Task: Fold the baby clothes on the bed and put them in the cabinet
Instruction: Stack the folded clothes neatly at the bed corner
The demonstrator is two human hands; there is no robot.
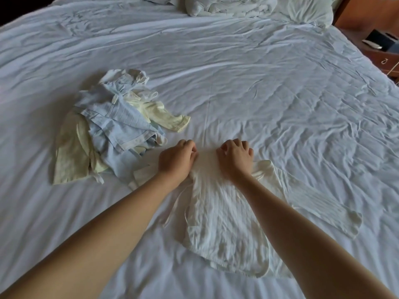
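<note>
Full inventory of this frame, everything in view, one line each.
white garment: one, white, spread on the bed near the person.
clothes pile: one heap, piece count unclear, pale blue and pale yellow, left of the white garment.
bed sheet: one, white, wrinkled, covers the bed.
bedding: one crumpled heap, white, head of the bed.
pillow: one, white, top right.
nightstand: one, reddish wood, far right, dark items on top.
left hand: one, fingers curled on the white garment's far edge.
right hand: one, likewise, beside the left hand.
</note>
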